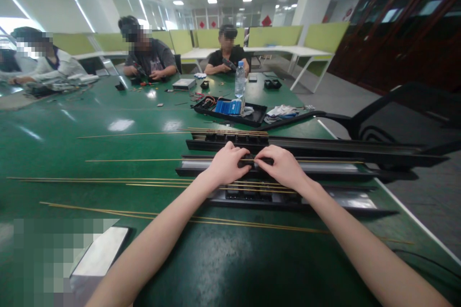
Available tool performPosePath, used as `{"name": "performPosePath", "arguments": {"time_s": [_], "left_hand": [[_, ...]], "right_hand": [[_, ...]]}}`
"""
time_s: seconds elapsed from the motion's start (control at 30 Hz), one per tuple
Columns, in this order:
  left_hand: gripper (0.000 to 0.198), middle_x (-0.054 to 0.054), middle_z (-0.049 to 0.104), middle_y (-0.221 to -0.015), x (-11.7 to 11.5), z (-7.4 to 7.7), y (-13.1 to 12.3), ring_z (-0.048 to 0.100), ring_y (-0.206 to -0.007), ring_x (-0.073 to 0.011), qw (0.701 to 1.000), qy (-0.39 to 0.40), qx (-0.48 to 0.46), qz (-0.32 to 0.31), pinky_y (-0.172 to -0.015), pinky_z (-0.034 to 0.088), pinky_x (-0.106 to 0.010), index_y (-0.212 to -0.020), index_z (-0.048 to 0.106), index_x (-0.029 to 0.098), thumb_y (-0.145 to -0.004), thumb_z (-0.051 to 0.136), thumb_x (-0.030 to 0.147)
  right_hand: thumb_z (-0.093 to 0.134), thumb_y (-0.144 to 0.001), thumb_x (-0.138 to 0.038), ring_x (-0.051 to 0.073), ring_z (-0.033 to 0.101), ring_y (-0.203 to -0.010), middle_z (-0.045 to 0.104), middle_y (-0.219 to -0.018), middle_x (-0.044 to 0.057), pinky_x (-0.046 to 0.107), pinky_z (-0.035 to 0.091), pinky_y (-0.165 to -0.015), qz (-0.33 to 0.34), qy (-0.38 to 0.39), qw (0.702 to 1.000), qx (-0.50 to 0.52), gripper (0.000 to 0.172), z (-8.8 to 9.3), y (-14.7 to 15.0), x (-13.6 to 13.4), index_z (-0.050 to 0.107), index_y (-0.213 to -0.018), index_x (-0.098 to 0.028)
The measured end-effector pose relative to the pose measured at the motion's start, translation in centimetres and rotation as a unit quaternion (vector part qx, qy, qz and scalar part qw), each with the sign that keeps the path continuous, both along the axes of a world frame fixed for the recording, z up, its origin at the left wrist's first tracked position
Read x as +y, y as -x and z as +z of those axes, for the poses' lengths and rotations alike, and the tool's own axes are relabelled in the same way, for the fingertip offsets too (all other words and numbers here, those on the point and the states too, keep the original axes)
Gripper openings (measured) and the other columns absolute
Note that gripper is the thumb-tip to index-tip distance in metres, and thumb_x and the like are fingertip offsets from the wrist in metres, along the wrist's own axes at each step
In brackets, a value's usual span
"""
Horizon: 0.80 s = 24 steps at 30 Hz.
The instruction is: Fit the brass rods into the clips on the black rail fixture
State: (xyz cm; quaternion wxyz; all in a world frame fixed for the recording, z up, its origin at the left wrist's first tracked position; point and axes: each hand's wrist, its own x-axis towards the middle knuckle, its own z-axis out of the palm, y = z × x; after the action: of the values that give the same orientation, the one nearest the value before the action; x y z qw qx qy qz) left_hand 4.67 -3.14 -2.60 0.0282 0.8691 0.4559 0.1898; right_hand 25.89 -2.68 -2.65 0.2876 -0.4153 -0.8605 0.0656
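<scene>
Both hands work over the middle black channel (334,168), which has a pale inner strip and lies crosswise on the table. My left hand (227,164) is closed, thumb and fingers around a small black part (248,163) in the channel. Close by on the right, my right hand (281,165) pinches at the same spot; its fingertips hide what lies between them. A thin brass-coloured rod (144,160) runs along this channel and out past its left end. Whether it passes through the black part I cannot tell.
A farther channel (306,146) and a nearer channel (349,199) hold black blocks with rods. Loose rods (108,211) lie in front. Beyond are a black tray (257,114), a water bottle (239,81) and gloves (283,113). Several people sit across the green table (108,148); a chair (406,115) stands right.
</scene>
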Motion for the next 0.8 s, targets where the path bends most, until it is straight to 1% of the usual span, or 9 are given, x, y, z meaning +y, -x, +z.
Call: {"name": "performPosePath", "arguments": {"time_s": [0.23,0.47,0.8], "left_hand": [[0.042,-0.007,0.072,-0.101,-0.03,0.12,-0.02,0.052,-0.099,-0.0267,1.000,0.002,-0.001,-0.003,-0.087,0.048,-0.037,-0.121,0.065,0.019,-0.086,0.063,0.041],[0.043,-0.008,0.071,-0.103,0.12,-0.13,0.04,0.052,-0.101,-0.0264,1.000,0.002,-0.003,-0.008,-0.089,0.048,-0.037,-0.123,0.063,0.020,-0.086,0.063,0.041],[0.043,-0.007,0.071,-0.100,0.19,-0.29,0.04,0.052,-0.099,-0.0269,1.000,-0.003,-0.002,-0.003,-0.088,0.048,-0.038,-0.122,0.064,0.020,-0.086,0.063,0.042]], "right_hand": [[0.064,-0.088,-0.022,0.021,0.064,-0.085,0.074,-0.088,0.004,0.034,0.048,-0.078,-0.005,-0.003,1.000,-0.003,0.009,0.10,-0.03,-0.02,0.072,-0.085,-0.022],[0.063,-0.088,-0.021,0.021,0.063,-0.085,0.073,-0.089,0.003,0.034,0.048,-0.078,-0.007,-0.006,1.000,-0.010,0.009,0.09,-0.13,-0.02,0.072,-0.085,-0.022],[0.064,-0.088,-0.022,0.021,0.063,-0.086,0.074,-0.088,0.002,0.033,0.047,-0.078,-0.009,-0.007,1.000,-0.019,0.009,0.04,-0.29,0.12,0.072,-0.084,-0.022]]}}
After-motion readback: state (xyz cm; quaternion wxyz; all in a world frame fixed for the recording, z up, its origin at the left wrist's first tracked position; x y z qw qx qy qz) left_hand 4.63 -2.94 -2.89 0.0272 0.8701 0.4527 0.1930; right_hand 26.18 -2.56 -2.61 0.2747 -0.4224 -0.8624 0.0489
